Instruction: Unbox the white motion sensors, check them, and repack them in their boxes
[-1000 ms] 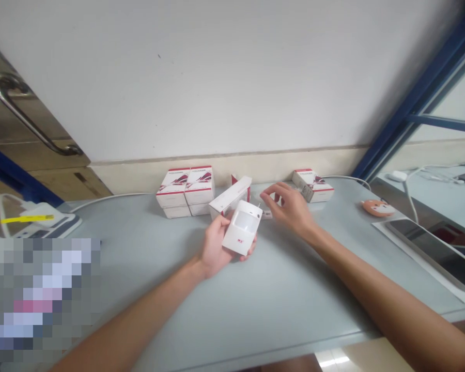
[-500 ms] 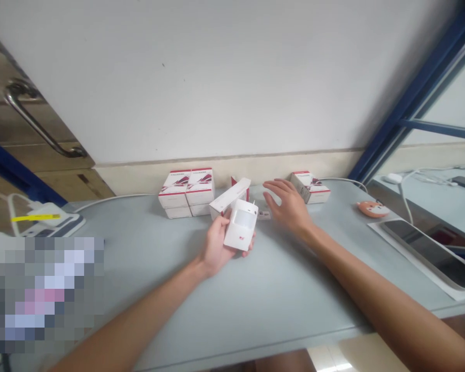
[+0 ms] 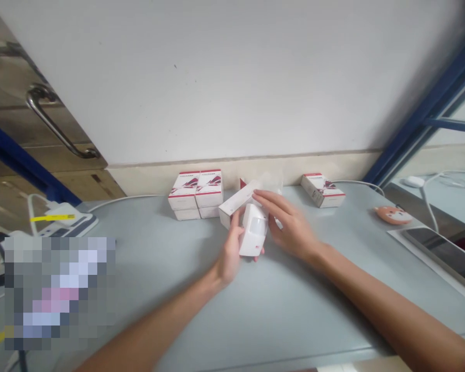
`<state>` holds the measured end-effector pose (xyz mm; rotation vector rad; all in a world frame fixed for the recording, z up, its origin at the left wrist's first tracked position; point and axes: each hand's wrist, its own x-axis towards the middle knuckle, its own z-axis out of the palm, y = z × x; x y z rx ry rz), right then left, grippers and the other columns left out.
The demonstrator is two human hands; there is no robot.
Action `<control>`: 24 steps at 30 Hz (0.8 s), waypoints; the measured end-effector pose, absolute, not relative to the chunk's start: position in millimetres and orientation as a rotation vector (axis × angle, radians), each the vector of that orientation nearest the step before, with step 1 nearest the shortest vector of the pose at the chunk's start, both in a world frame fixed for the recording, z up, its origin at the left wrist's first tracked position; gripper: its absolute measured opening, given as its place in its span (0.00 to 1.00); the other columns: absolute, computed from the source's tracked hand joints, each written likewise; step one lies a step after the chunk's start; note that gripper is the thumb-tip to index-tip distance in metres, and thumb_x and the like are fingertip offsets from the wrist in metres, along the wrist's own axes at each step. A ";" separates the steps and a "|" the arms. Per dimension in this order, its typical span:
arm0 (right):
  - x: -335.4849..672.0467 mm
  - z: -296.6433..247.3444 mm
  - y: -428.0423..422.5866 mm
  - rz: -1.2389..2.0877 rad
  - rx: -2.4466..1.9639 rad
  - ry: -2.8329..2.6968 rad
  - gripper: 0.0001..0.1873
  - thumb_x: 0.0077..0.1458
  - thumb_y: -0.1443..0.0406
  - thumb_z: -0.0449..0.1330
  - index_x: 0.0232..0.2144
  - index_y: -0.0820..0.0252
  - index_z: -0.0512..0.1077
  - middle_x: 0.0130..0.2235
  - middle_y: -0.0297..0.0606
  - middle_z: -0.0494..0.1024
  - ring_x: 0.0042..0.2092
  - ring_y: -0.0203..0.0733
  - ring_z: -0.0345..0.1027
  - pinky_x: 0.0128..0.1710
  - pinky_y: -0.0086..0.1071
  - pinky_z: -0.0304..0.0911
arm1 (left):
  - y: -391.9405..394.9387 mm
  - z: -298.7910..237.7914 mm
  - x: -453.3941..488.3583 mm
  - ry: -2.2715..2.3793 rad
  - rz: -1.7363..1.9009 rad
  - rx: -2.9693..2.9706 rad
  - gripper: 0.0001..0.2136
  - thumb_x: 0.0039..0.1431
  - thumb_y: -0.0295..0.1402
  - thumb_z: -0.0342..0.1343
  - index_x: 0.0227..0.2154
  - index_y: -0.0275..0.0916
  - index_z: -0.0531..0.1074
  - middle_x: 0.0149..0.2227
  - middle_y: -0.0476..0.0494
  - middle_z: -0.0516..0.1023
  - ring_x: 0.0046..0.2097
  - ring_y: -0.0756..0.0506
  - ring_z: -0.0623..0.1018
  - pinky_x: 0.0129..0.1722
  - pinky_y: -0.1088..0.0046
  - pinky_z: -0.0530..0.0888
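My left hand (image 3: 231,250) is closed around a white motion sensor (image 3: 254,231), with a pale lens window and a small red mark on its front. The sensor is tilted and held just above the table. At its top end is my right hand (image 3: 290,222), fingers stretched out over the upper edge; whether they touch it I cannot tell. Directly behind the sensor lies a white and red box (image 3: 238,200), its far end partly covered by my right fingers. A small whitish item (image 3: 279,223) shows beside my right hand.
Several white and red boxes (image 3: 197,191) are stacked at the back left, and another box (image 3: 323,190) lies at the back right. An orange animal-shaped item (image 3: 393,215) and a dark flat panel (image 3: 445,256) lie on the right. A power strip (image 3: 75,227) with cables sits left.
My right hand has moved left and down to the top of the motion sensor. The sensor, still in my left hand, is turned slightly. The whole view has shifted a little.
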<state>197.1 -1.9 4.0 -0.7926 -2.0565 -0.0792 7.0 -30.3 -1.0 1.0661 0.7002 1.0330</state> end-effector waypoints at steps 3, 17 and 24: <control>198.9 6.5 -1.9 -0.081 -0.734 -2.093 0.43 0.60 0.82 0.50 0.72 0.47 0.59 0.67 0.47 0.72 0.68 0.51 0.66 0.63 0.52 0.71 | -29.2 -2.2 5.8 0.719 1.006 1.110 0.30 0.64 0.44 0.45 0.67 0.44 0.57 0.33 0.48 0.78 0.30 0.43 0.80 0.25 0.71 0.72; 188.2 14.2 -14.3 -0.089 -0.615 -1.867 0.26 0.62 0.80 0.56 0.54 0.51 0.74 0.48 0.42 0.81 0.51 0.46 0.78 0.50 0.41 0.77 | -28.0 4.5 1.3 0.846 1.064 1.198 0.26 0.67 0.39 0.44 0.67 0.47 0.56 0.38 0.46 0.79 0.33 0.45 0.78 0.30 0.70 0.73; 181.4 25.7 -22.1 0.114 -0.786 -1.769 0.20 0.67 0.73 0.57 0.56 0.49 0.74 0.49 0.42 0.77 0.41 0.41 0.77 0.42 0.40 0.78 | -30.5 0.9 -2.9 0.890 1.123 1.379 0.24 0.70 0.42 0.48 0.67 0.51 0.60 0.50 0.43 0.78 0.38 0.44 0.75 0.34 0.69 0.72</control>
